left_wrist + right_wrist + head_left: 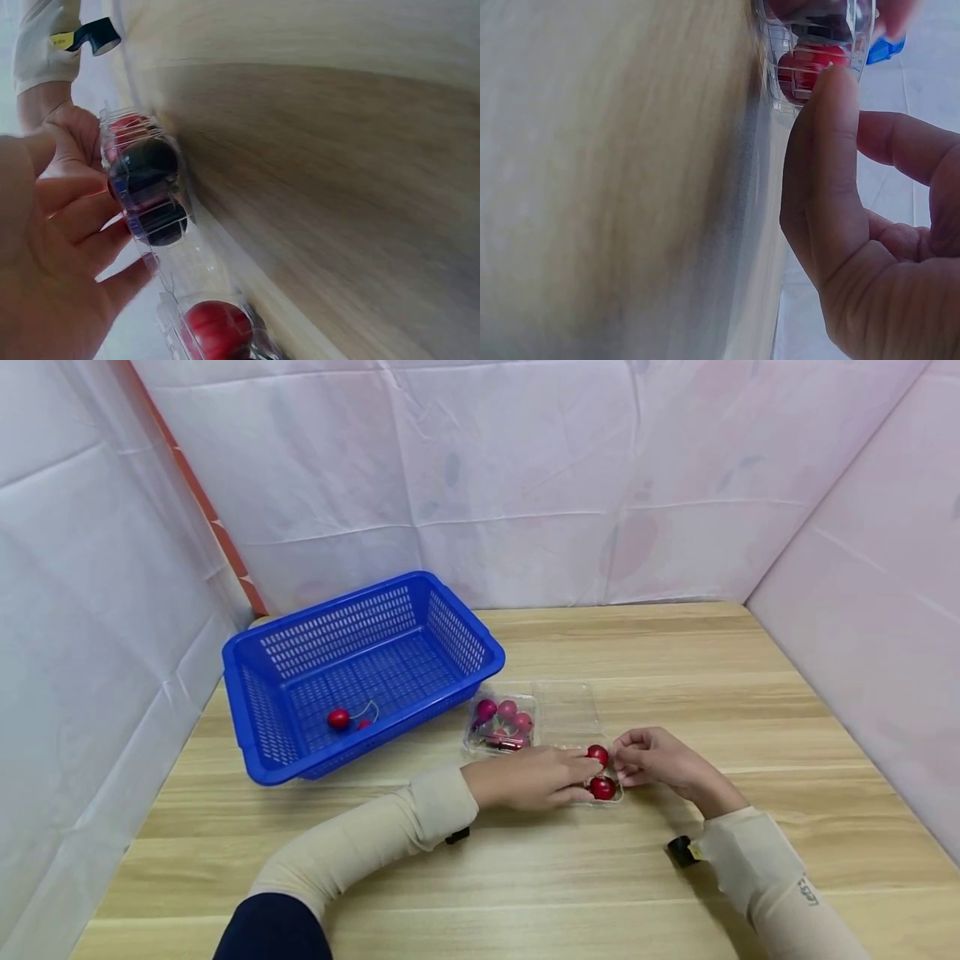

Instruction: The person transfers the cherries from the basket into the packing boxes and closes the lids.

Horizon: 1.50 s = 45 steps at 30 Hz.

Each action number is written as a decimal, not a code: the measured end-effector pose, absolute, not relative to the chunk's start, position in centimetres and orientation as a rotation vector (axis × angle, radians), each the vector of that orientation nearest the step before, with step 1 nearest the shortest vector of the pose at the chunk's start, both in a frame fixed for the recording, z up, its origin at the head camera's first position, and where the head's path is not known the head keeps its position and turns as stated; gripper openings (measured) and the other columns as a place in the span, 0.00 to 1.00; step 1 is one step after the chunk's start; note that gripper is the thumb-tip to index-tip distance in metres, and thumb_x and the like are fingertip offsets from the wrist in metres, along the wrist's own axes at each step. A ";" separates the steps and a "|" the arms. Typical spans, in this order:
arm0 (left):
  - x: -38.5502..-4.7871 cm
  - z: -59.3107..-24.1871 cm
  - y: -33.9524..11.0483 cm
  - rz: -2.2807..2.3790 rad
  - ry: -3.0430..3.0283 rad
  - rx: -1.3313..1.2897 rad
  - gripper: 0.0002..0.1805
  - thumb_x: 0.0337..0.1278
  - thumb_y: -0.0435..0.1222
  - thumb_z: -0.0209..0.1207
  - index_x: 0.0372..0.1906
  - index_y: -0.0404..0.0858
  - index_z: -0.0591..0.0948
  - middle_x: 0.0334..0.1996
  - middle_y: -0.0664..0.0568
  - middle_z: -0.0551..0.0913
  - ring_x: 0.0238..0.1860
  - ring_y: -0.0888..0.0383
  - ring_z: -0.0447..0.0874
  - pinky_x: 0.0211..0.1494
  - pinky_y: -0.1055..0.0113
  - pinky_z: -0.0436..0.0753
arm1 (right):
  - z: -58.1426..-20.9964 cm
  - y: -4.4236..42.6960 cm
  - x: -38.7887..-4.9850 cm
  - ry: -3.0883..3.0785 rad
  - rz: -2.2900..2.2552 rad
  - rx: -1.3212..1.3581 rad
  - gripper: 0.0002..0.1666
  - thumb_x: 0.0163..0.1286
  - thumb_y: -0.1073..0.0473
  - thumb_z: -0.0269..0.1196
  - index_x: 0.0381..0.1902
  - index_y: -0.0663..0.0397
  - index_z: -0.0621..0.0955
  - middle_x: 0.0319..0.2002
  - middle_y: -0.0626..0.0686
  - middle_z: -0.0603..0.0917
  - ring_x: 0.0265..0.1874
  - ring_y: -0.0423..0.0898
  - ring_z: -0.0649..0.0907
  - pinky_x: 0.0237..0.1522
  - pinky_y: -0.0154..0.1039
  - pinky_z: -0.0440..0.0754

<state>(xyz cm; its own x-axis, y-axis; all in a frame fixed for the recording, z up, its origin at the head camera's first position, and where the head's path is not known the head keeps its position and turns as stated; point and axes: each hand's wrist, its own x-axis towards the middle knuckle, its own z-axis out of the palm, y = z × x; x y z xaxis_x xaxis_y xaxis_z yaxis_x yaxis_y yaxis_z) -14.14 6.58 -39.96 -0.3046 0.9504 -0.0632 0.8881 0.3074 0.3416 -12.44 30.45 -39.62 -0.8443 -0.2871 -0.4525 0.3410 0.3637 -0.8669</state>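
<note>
A small clear plastic box (619, 794) with dark red cherries (602, 788) in it sits on the table between the two hands. My left hand (536, 776) reaches over it from the left with fingers extended, their tips at the cherries. In the left wrist view, those fingers (90, 217) lie along the box's side. On the right, my right hand (665, 766) has its bent fingers at the box's edge. The right wrist view shows a fingertip (838, 82) against the wall; whether anything is pinched is hidden.
Behind the left hand stands another clear box (470, 739) with several cherries. A clear flat lid (566, 706) lies beside it. At the back left, a blue plastic basket (240, 693) holds cherries with stems. White cloth walls (517, 485) border the wooden table (787, 760).
</note>
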 end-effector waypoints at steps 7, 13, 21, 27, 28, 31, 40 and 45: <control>-13.0 -40.3 5.9 -0.016 2.338 1.665 0.39 0.67 0.63 0.30 0.77 0.48 0.47 0.76 0.53 0.45 0.76 0.57 0.37 0.76 0.57 0.44 | -39.7 30.5 -12.5 2.090 -1.503 0.050 0.14 0.73 0.66 0.49 0.48 0.77 0.69 0.31 0.52 0.79 0.30 0.41 0.82 0.36 0.36 0.85; -12.7 -40.2 5.9 -0.107 2.350 1.648 0.41 0.65 0.66 0.30 0.77 0.50 0.44 0.77 0.53 0.44 0.76 0.56 0.38 0.76 0.59 0.41 | -39.7 30.4 -12.4 2.091 -1.506 0.060 0.15 0.73 0.66 0.50 0.49 0.77 0.69 0.31 0.52 0.80 0.30 0.41 0.82 0.36 0.36 0.85; -12.6 -40.0 5.9 -0.101 2.355 1.651 0.41 0.65 0.65 0.32 0.77 0.49 0.45 0.76 0.52 0.45 0.76 0.55 0.39 0.76 0.58 0.42 | -39.8 30.3 -12.3 2.099 -1.502 0.071 0.14 0.73 0.66 0.50 0.48 0.76 0.69 0.31 0.52 0.79 0.30 0.41 0.82 0.35 0.36 0.85; -12.9 -39.8 5.7 0.012 2.331 1.648 0.37 0.68 0.61 0.34 0.76 0.52 0.49 0.76 0.50 0.46 0.76 0.53 0.40 0.76 0.62 0.44 | -39.7 30.3 -12.3 2.096 -1.500 0.068 0.14 0.73 0.65 0.51 0.47 0.76 0.70 0.31 0.53 0.79 0.29 0.41 0.82 0.35 0.36 0.85; -13.0 -39.7 5.6 0.031 2.327 1.652 0.36 0.68 0.61 0.35 0.76 0.52 0.50 0.76 0.50 0.47 0.76 0.53 0.40 0.76 0.62 0.45 | -39.7 30.3 -12.3 2.095 -1.499 0.067 0.14 0.73 0.65 0.50 0.47 0.75 0.70 0.31 0.52 0.79 0.29 0.41 0.82 0.35 0.36 0.85; -13.2 -39.5 5.4 0.062 2.323 1.682 0.33 0.70 0.58 0.38 0.75 0.52 0.54 0.76 0.51 0.51 0.76 0.52 0.43 0.75 0.62 0.47 | -39.7 30.4 -12.4 2.096 -1.496 0.065 0.14 0.73 0.65 0.50 0.47 0.75 0.70 0.31 0.52 0.79 0.29 0.41 0.82 0.35 0.36 0.85; -13.4 -39.0 4.6 0.178 2.316 1.818 0.23 0.74 0.47 0.42 0.68 0.47 0.70 0.67 0.54 0.69 0.73 0.55 0.56 0.75 0.66 0.50 | -39.6 30.4 -12.4 2.095 -1.502 0.073 0.14 0.74 0.65 0.50 0.47 0.76 0.70 0.31 0.53 0.80 0.29 0.40 0.82 0.35 0.36 0.85; -13.8 -38.2 3.9 0.311 2.292 1.831 0.20 0.72 0.44 0.46 0.62 0.46 0.76 0.58 0.57 0.78 0.64 0.60 0.69 0.70 0.70 0.61 | -39.5 30.3 -12.4 2.094 -1.501 0.075 0.14 0.74 0.64 0.51 0.46 0.75 0.71 0.30 0.53 0.79 0.28 0.40 0.82 0.34 0.35 0.84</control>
